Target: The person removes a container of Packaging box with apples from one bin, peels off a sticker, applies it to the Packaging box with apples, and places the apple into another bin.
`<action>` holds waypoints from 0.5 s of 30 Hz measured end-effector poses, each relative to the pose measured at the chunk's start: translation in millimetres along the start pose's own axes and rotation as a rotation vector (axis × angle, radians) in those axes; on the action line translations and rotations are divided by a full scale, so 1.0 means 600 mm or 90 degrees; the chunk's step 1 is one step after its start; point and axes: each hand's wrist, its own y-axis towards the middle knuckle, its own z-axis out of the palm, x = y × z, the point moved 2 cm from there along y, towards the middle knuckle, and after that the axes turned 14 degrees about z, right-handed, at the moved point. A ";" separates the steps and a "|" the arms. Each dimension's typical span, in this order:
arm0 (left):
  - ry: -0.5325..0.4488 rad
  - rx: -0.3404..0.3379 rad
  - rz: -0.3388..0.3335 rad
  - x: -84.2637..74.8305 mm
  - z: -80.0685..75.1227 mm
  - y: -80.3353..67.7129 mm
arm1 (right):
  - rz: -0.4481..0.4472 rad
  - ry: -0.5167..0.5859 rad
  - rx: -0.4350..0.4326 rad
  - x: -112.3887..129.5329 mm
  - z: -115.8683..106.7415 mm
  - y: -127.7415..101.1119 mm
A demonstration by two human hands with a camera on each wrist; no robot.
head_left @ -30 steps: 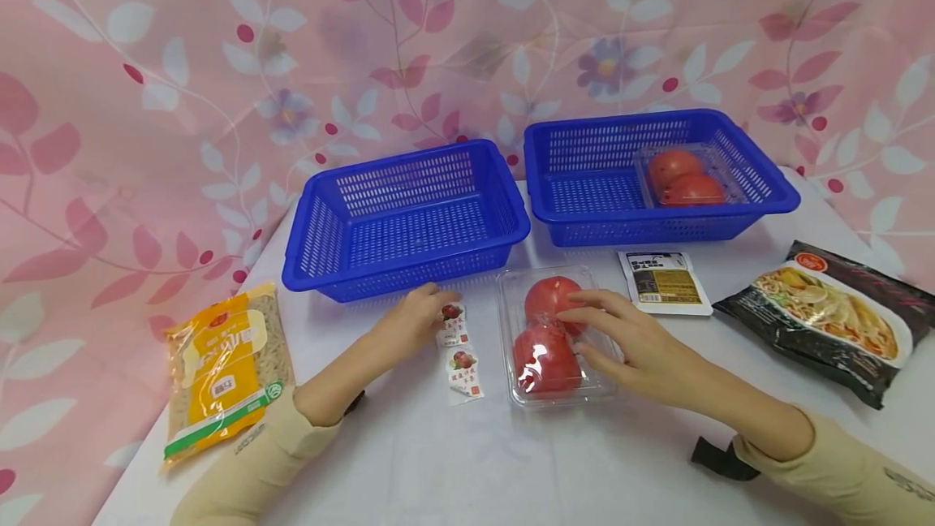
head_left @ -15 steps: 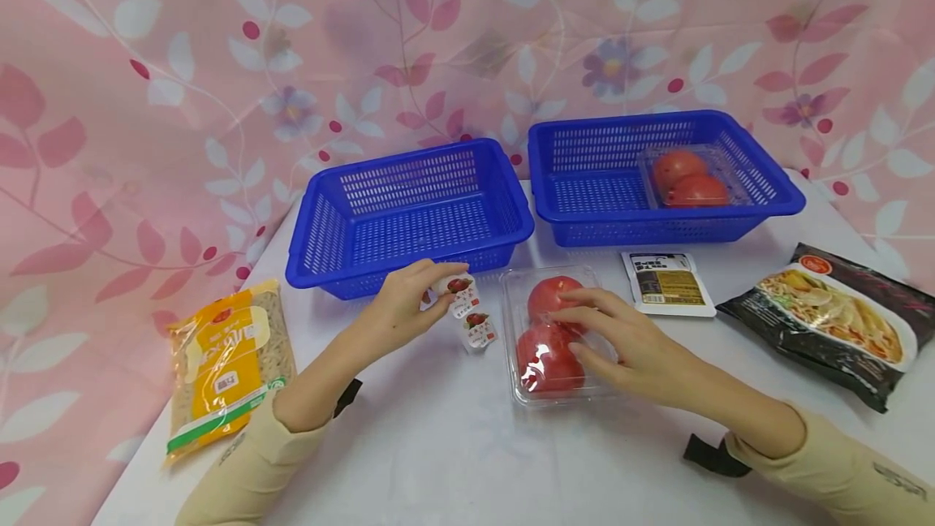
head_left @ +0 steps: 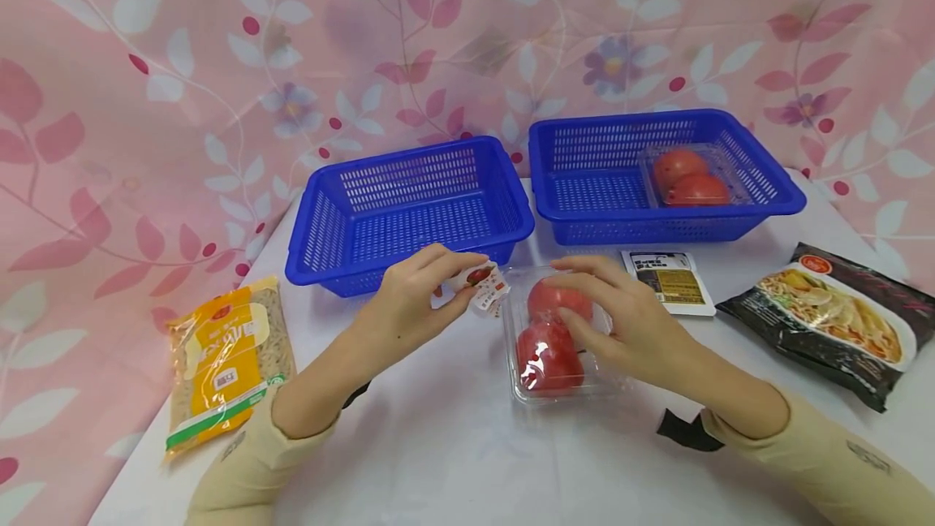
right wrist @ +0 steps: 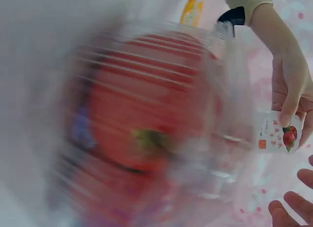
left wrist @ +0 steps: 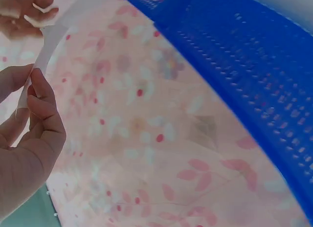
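Note:
My left hand (head_left: 409,299) pinches a strip of white stickers (head_left: 488,286) printed with red fruit and lettering, between thumb and index finger. In the left wrist view the strip (left wrist: 49,46) is raised, seen edge-on. Just right of it, a clear plastic box (head_left: 555,399) holding two tomatoes (head_left: 549,360) lies on the white table. My right hand (head_left: 639,323) is over the box's right side, fingers bent a little and spread, holding nothing. Its fingertips appear apart from the stickers in the right wrist view, where the tomatoes (right wrist: 142,95) are blurred.
Two blue baskets (head_left: 409,270) stand at the back; the right basket (head_left: 657,227) holds another box of tomatoes (head_left: 694,189). A yellow noodle bag (head_left: 226,372) lies at left. On the right are a small white-edged packet (head_left: 672,286) and a black noodle bag (head_left: 833,315).
My left hand has lifted the sticker strip off the table and carried it right, to the box's upper left edge. My right hand has risen slightly over the box.

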 end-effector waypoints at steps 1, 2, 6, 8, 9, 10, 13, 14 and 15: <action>-0.007 -0.001 0.011 -0.006 0.000 0.005 | -0.005 -0.001 -0.013 0.006 -0.003 0.004; -0.013 -0.001 0.023 -0.011 0.000 0.009 | -0.014 0.002 -0.026 0.012 -0.005 0.007; -0.030 -0.003 0.074 -0.027 0.004 0.023 | -0.078 0.022 -0.066 0.032 -0.008 0.017; -0.032 -0.005 0.087 -0.030 0.005 0.028 | -0.101 0.029 -0.074 0.039 -0.006 0.022; -0.032 -0.006 0.090 -0.031 0.005 0.029 | -0.109 0.029 -0.076 0.041 -0.004 0.024; -0.032 -0.006 0.091 -0.032 0.005 0.030 | -0.112 0.029 -0.077 0.042 -0.003 0.026; -0.040 -0.007 0.090 -0.035 0.006 0.032 | -0.111 0.028 -0.080 0.042 0.001 0.029; -0.045 -0.009 0.092 -0.036 0.006 0.032 | -0.112 0.029 -0.082 0.042 0.003 0.029; -0.048 -0.011 0.095 -0.038 0.006 0.032 | -0.113 0.031 -0.081 0.041 0.004 0.029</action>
